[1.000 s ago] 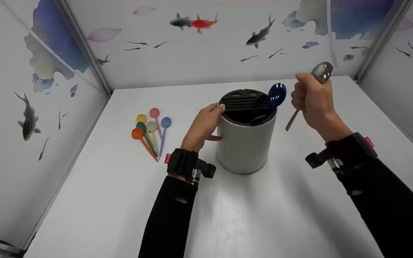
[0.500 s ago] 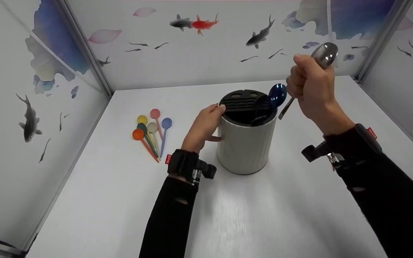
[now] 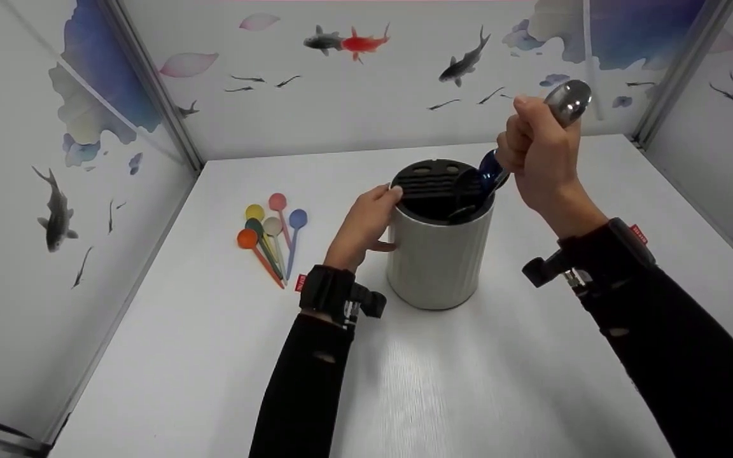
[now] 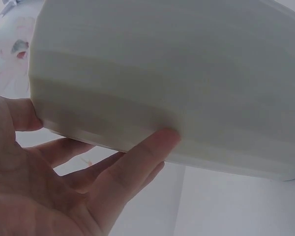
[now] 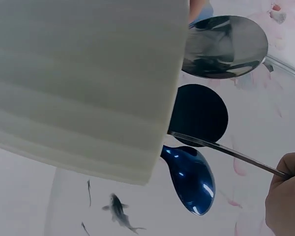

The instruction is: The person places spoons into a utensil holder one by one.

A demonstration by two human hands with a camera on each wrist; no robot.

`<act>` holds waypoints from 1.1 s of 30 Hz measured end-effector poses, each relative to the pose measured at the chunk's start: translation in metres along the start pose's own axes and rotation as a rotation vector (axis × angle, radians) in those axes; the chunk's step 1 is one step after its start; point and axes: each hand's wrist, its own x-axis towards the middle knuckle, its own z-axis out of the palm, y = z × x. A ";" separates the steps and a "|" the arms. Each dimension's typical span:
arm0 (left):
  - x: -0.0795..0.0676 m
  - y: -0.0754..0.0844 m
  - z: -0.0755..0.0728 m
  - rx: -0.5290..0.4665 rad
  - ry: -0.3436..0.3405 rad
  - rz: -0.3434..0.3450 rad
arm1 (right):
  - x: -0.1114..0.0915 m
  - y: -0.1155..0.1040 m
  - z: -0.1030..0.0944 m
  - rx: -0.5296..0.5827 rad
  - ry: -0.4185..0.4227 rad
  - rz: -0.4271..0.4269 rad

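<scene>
My right hand [image 3: 541, 152] grips a silver spoon [image 3: 568, 102] with its bowl up, above the fist. The spoon's handle [image 5: 236, 155] slants down to the rim of a pale ribbed utensil holder [image 3: 436, 267], its tip hidden behind the rim in the right wrist view. With the thumb at the rim and fingers against the side, my left hand [image 3: 363, 222] holds the holder upright from the left. A blue spoon [image 5: 191, 182], a black round-headed utensil [image 5: 201, 115] and a dark shiny spoon [image 5: 226, 46] stick out of the holder.
A slotted black lid [image 3: 427, 181] covers the back part of the holder's top. Left of it on the white table [image 3: 214, 356] lie several small colored spoons, among them an orange spoon [image 3: 247, 239] and a blue-violet spoon [image 3: 298, 219]. Printed walls enclose the table.
My right hand has risen and moved left with the silver spoon, bringing its handle to the holder's right rim, where the hand now partly covers the blue spoon. My left hand keeps its place.
</scene>
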 end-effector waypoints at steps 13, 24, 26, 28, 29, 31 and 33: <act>-0.002 0.001 -0.001 0.004 -0.003 0.014 | -0.016 0.033 -0.010 -0.115 -0.022 0.013; -0.002 0.000 0.000 -0.010 -0.009 0.012 | -0.030 0.043 -0.010 -0.304 0.000 0.182; -0.002 0.000 0.000 -0.009 -0.011 0.013 | -0.031 0.043 -0.010 -0.351 0.012 0.213; -0.002 0.000 0.000 -0.011 -0.014 0.014 | -0.032 0.042 -0.010 -0.393 0.028 0.234; -0.002 0.001 0.000 -0.011 -0.014 0.015 | -0.032 0.042 -0.010 -0.414 0.032 0.238; -0.002 0.001 0.000 -0.010 -0.014 0.015 | -0.032 0.041 -0.009 -0.448 0.033 0.240; -0.002 0.001 0.000 -0.012 -0.012 0.014 | -0.033 0.041 -0.009 -0.457 0.033 0.234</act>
